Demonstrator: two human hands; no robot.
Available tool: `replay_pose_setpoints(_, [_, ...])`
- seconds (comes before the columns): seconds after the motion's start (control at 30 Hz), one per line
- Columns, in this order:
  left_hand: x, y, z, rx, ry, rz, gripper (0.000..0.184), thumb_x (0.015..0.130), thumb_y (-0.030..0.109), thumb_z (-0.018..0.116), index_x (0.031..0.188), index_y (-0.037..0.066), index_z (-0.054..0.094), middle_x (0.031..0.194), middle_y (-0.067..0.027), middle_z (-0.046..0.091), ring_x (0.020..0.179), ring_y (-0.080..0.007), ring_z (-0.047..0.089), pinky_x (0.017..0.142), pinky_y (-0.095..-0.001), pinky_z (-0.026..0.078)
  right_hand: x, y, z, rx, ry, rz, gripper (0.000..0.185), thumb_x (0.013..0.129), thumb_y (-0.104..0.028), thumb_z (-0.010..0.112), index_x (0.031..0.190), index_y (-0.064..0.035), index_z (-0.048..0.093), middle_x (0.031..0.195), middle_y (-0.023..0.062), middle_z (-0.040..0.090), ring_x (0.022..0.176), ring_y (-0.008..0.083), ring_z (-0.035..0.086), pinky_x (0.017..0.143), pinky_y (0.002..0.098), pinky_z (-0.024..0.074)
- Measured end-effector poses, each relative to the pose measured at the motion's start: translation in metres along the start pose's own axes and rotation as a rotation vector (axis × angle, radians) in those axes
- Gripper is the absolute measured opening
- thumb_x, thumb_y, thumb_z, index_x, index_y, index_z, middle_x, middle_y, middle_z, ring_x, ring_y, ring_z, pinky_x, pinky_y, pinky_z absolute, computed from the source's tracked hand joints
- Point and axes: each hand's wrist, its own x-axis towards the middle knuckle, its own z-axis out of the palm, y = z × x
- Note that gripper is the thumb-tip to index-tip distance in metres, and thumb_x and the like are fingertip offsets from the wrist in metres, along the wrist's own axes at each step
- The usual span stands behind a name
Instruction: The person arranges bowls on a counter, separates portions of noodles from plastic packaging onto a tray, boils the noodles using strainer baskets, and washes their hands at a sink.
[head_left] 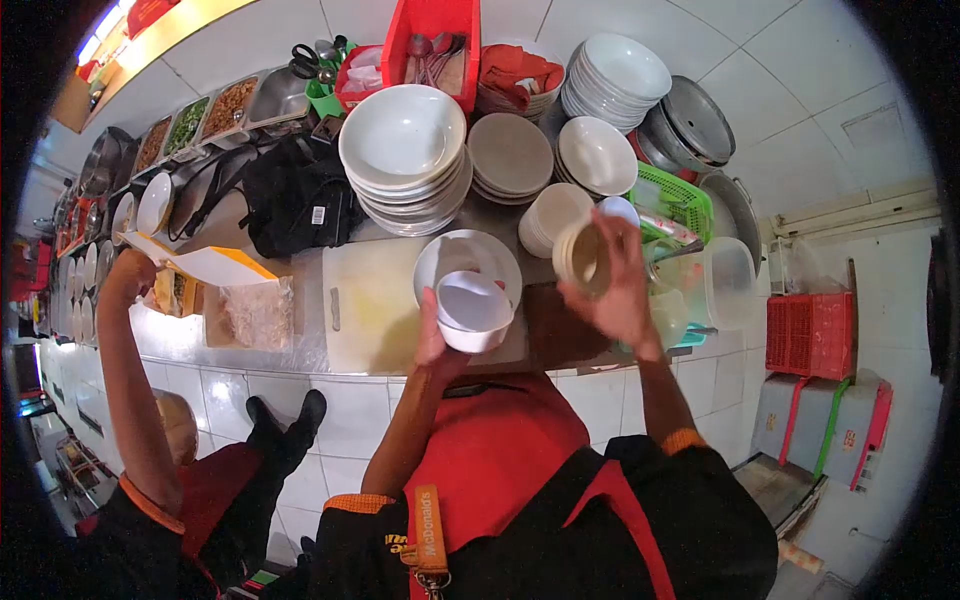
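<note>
My left hand [430, 335] holds two nested white bowls [474, 312] by their left side, over the front of a white plate [430, 262]. The plate rests at the right part of the white cutting board [370, 300]. To the right, my right hand [622, 285] grips a stack of small cream bowls [578, 258], with its fingers on the rim. Just behind that stack stand more cream bowls [553, 215]. A bluish-white bowl [620, 210] shows partly behind my right fingers.
Tall stacks of white plates [402, 140] stand behind the board. A green basket [675, 200] and clear plastic containers [728, 282] are at the right. At the left, a co-worker's arm [140, 370] reaches over the counter with a white-and-yellow box [215, 264]. A black bag [290, 200] lies behind.
</note>
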Motion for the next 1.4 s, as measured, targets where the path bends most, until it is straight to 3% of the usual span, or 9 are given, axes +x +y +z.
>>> replay_pose_setpoints(0.3, [0.005,0.005,0.022,0.173,0.179,-0.169,0.065,0.092,0.056,0.025,0.128,0.004,0.039,0.119,-0.0166,0.053,0.11,-0.0277,0.052,0.094,-0.0419,0.042,0.032,-0.018,0.005,-0.204,-0.009,-0.239,0.085,0.061,-0.028,0.077,0.133,-0.0118,0.035,0.131,0.0171,0.036,0.121,0.0349,0.037,0.1,0.0428,0.0322])
replay_pose_setpoints(0.43, [0.016,-0.019,0.002,0.385,0.15,-0.222,0.071,0.089,0.061,0.029,0.13,0.003,0.034,0.121,-0.0167,0.05,0.109,-0.0276,0.052,0.089,-0.0403,0.046,-0.004,-0.033,0.027,0.597,-0.465,-0.159,0.081,0.067,-0.035,0.076,0.132,-0.006,0.037,0.129,0.015,0.04,0.12,0.0303,0.039,0.102,0.0395,0.0298])
replay_pose_setpoints(0.57, [0.018,-0.033,0.006,0.637,0.141,-0.218,0.075,0.085,0.064,0.036,0.128,0.003,0.034,0.115,-0.0175,0.051,0.104,-0.0277,0.054,0.082,-0.0401,0.05,-0.031,-0.009,0.035,0.646,-0.521,0.07,0.072,0.074,-0.028,0.071,0.131,-0.0039,0.036,0.128,0.0143,0.042,0.118,0.0277,0.042,0.101,0.0382,0.032])
replay_pose_setpoints(0.67, [0.026,-0.044,0.004,0.535,0.211,-0.384,0.072,0.086,0.063,0.036,0.126,0.003,0.036,0.112,-0.0162,0.053,0.098,-0.0266,0.057,0.078,-0.0407,0.051,-0.046,0.004,0.036,1.149,-0.303,0.43,0.047,0.084,-0.011,0.057,0.128,-0.0064,0.042,0.119,0.0131,0.05,0.112,0.0222,0.048,0.097,0.0349,0.0368])
replay_pose_setpoints(0.77, [0.025,-0.038,0.028,0.466,0.172,-0.458,0.069,0.086,0.061,0.038,0.122,0.002,0.037,0.108,-0.014,0.052,0.092,-0.0232,0.057,0.073,-0.038,0.052,-0.047,0.003,0.033,0.728,-0.445,0.25,0.039,0.086,-0.013,0.056,0.124,-0.0068,0.047,0.116,0.0118,0.052,0.112,0.0178,0.047,0.095,0.0323,0.0382])
replay_pose_setpoints(1.0, [0.025,-0.037,0.028,0.325,0.251,-0.465,0.06,0.087,0.059,0.04,0.109,0.003,0.046,0.098,-0.0125,0.058,0.09,-0.0241,0.06,0.072,-0.0408,0.052,-0.04,0.076,0.006,0.466,-0.086,0.359,0.017,0.086,-0.011,0.057,0.099,-0.0012,0.061,0.087,0.0081,0.064,0.079,0.0123,0.057,0.072,0.0284,0.046])
replay_pose_setpoints(1.13, [0.026,-0.031,0.018,0.146,0.306,-0.45,0.058,0.088,0.057,0.039,0.11,0.004,0.048,0.101,-0.0119,0.06,0.092,-0.0273,0.06,0.074,-0.045,0.05,-0.003,0.13,-0.02,0.033,-0.01,0.493,0.019,0.081,-0.01,0.061,0.099,-0.0046,0.062,0.083,0.0158,0.063,0.073,0.0244,0.06,0.066,0.0331,0.0461])
replay_pose_setpoints(1.3, [0.017,-0.019,0.026,0.028,0.261,-0.335,0.049,0.089,0.045,0.039,0.114,0.004,0.047,0.104,-0.0131,0.058,0.096,-0.029,0.058,0.081,-0.0484,0.048,0.028,0.127,-0.016,-0.155,0.052,0.445,0.027,0.079,-0.012,0.064,0.105,-0.0038,0.06,0.087,0.0164,0.061,0.082,0.0274,0.06,0.071,0.0355,0.046])
replay_pose_setpoints(1.4, [0.019,-0.04,0.029,-0.045,0.205,-0.458,0.046,0.088,0.039,0.039,0.115,0.002,0.048,0.109,-0.0161,0.055,0.099,-0.0321,0.056,0.083,-0.0507,0.046,0.04,0.071,-0.02,0.247,0.022,0.15,0.051,0.073,-0.022,0.071,0.118,-0.0058,0.053,0.107,0.0157,0.054,0.098,0.0285,0.053,0.083,0.0383,0.0433])
